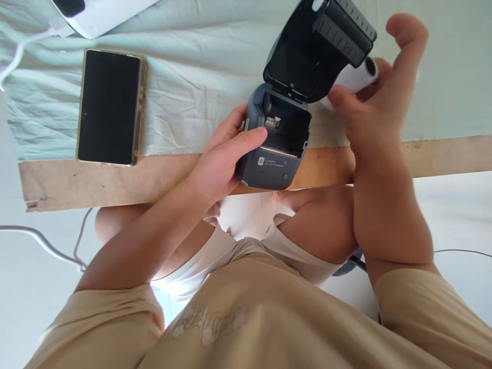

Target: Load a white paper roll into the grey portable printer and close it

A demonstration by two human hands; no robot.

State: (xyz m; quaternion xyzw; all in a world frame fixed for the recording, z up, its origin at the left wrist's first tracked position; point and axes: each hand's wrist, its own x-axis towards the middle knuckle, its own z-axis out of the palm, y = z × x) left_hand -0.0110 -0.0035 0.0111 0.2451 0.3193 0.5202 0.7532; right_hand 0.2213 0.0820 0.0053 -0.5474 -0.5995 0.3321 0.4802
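You have 1 desk in front of you, a bare wooden board with a scuffed front edge, and 1 pale green cloth lies creased across most of its top, stopping short of that edge. On the cloth to your left lies 1 phone, a flat dark rectangle with a glossy black screen and a gold rim, its near end hanging onto the bare wood. At the far left corner sits 1 white, smooth-cased device, cut off by the frame, with 1 white cable running from it.

Between your 2 hands stands 1 small label printer, dark grey matte plastic with rounded corners, resting at the desk's front edge above your knees. Its lid is swung fully up and back, showing 1 ribbed black roller strip along the top and an empty hollow paper bay below, with a small sticker inside.

Your left hand is wrapped around the printer's left side, thumb laid over the rim of the bay, fingers curled behind the body. Your right hand is half open, thumb raised, and its fingertips pinch 1 white paper roll, a smooth cylinder with a dark core, just beside and partly behind the raised lid. The lid hides the roll's left end.
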